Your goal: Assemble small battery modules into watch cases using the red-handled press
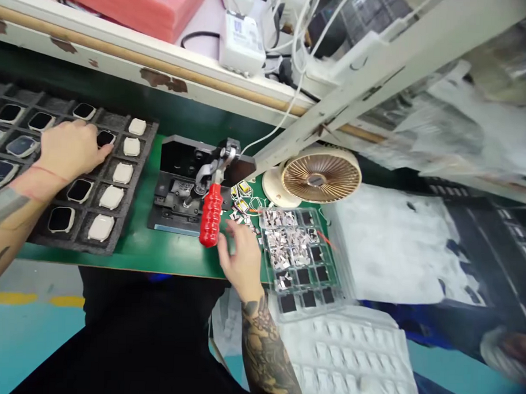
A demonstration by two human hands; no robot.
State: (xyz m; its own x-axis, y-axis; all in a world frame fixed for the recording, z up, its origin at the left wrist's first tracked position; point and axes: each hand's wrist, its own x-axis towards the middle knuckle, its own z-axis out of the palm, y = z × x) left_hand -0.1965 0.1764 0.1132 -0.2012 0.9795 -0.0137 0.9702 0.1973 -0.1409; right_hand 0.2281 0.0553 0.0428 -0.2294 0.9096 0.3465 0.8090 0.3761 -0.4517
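Note:
My left hand (70,150) reaches over a dark foam tray (131,207) at the left. Its thumb and forefinger close around the edges of a smartwatch (104,138) in one of the compartments. More smartwatches with dark screens and several pale watch cases (111,197) sit in the other compartments. My right hand (242,258) rests low over the green bench, fingers slightly bent and thumb apart, with nothing seen in it. Just left of it is the red handle (211,215) of a toggle clamp, mounted on a black press fixture (176,202).
A small round fan (322,175) stands behind a clear compartment tray (281,281) with small parts. Loose wired pieces (242,203) lie beside the fixture. White sheets (386,247) cover the right side. A shelf edge (121,65) and slanted post (308,129) bound the back. Another person's hand (516,346) blurs at far right.

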